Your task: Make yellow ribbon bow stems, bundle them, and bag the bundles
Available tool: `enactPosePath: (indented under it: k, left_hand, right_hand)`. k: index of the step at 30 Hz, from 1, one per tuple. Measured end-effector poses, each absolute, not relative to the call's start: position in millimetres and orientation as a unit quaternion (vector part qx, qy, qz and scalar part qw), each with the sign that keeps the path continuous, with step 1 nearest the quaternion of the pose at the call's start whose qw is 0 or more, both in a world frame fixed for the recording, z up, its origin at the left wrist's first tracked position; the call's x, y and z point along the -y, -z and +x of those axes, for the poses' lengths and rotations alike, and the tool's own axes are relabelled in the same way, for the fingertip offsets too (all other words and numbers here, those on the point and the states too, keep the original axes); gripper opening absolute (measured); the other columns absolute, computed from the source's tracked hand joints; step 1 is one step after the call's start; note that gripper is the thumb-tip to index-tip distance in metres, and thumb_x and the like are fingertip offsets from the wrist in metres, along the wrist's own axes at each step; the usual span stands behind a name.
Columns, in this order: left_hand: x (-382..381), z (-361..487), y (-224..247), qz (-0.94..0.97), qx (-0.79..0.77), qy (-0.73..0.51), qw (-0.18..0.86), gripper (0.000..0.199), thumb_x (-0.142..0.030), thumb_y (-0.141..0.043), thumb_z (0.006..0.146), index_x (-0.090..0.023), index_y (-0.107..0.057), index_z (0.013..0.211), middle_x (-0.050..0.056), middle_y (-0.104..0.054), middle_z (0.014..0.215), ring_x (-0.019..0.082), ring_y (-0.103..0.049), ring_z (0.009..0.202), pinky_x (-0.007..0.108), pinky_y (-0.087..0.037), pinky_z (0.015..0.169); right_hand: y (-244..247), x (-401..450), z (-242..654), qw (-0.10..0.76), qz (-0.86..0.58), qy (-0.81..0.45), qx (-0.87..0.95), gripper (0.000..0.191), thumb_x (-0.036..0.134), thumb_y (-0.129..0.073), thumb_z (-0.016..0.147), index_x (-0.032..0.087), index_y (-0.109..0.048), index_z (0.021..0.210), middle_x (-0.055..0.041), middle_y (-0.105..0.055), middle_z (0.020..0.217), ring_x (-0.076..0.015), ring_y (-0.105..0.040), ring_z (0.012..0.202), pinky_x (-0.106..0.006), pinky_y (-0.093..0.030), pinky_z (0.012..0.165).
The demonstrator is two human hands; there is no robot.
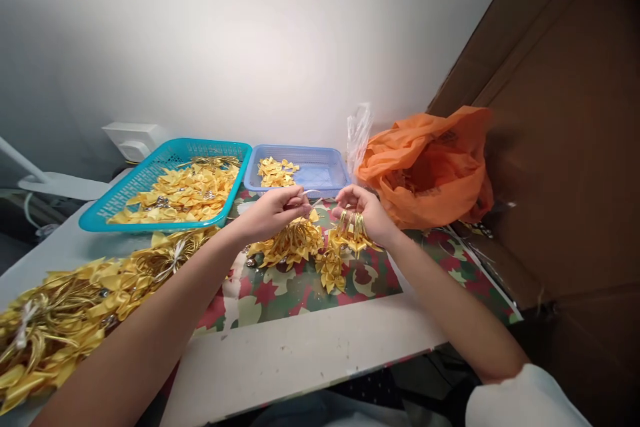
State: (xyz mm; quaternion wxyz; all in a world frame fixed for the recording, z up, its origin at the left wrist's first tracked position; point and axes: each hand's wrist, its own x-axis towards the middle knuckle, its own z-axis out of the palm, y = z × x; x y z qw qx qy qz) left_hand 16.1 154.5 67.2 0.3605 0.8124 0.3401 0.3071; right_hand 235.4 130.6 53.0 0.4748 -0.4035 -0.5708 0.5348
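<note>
My left hand (283, 210) is closed, its thumb and fingers pinching a thin white tie (313, 195) whose free end sticks out toward the right. My right hand (365, 210) is curled, with a bunch of gold cord loops (354, 221) hanging from its fingers and yellow ribbon bows (357, 243) dangling below. Between and under the hands, more yellow bows (295, 240) with gold cords lie on the camouflage-patterned cover (280, 300). A small cluster of bows (331, 272) hangs or rests just left of the right hand's bunch.
A teal basket (90, 220) holds many yellow bows; beside it a blue basket (320, 170) holds fewer. Tied bundles of bows (120, 280) lie at the left. An orange bag (425, 167) and clear plastic (359, 133) stand back right, near cardboard (565, 147). A white wall rises behind.
</note>
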Motion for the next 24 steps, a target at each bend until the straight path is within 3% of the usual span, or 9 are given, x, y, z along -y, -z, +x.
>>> enactPosePath:
  k: [4, 10, 14, 24]
  left_hand:
    - [-155.7, 16.1, -65.9, 0.793, -0.349, -0.332, 0.374, 0.025, -0.028, -0.054, 0.089, -0.021, -0.045, 0.067, -0.007, -0.035, 0.058, 0.011, -0.038, 0.056, 0.026, -0.034, 0.057]
    - [-154.2, 15.9, -67.6, 0.795, -0.342, -0.308, 0.395, 0.022, -0.032, -0.054, 0.089, -0.018, -0.052, 0.072, -0.008, -0.033, 0.057, 0.009, -0.032, 0.054, 0.025, -0.03, 0.054]
    - [-154.8, 14.0, -66.2, 0.8, -0.328, -0.294, 0.407, 0.024, -0.036, -0.055, 0.089, -0.018, -0.051, 0.073, -0.006, -0.037, 0.061, 0.01, -0.037, 0.058, 0.025, -0.033, 0.057]
    - [-155.3, 9.9, -70.3, 0.819, -0.301, -0.261, 0.413, 0.023, -0.035, -0.055, 0.089, -0.019, -0.051, 0.074, -0.003, -0.047, 0.066, 0.011, -0.041, 0.061, 0.025, -0.035, 0.058]
  right_hand:
    - [-47.6, -125.5, 227.3, 0.448, -0.418, -0.538, 0.58, 0.039, 0.04, -0.088, 0.058, 0.018, -0.057, 0.069, 0.0049, -0.058, 0.062, -0.0089, -0.055, 0.049, -0.021, -0.045, 0.045]
    - [-45.2, -137.0, 207.2, 0.462, -0.418, -0.555, 0.552, 0.046, 0.041, -0.087, 0.057, 0.019, -0.067, 0.091, 0.003, -0.063, 0.072, -0.0082, -0.055, 0.053, -0.023, -0.047, 0.051]
    - [-51.1, -145.9, 202.9, 0.442, -0.409, -0.564, 0.565, 0.043, 0.047, -0.087, 0.057, 0.017, -0.065, 0.08, 0.0023, -0.064, 0.067, -0.0104, -0.058, 0.058, -0.024, -0.047, 0.056]
    - [-81.5, -162.2, 224.6, 0.264, -0.368, -0.53, 0.717, 0.033, 0.042, -0.081, 0.068, 0.015, -0.066, 0.078, -0.0013, -0.065, 0.078, -0.0129, -0.059, 0.072, -0.027, -0.048, 0.068]
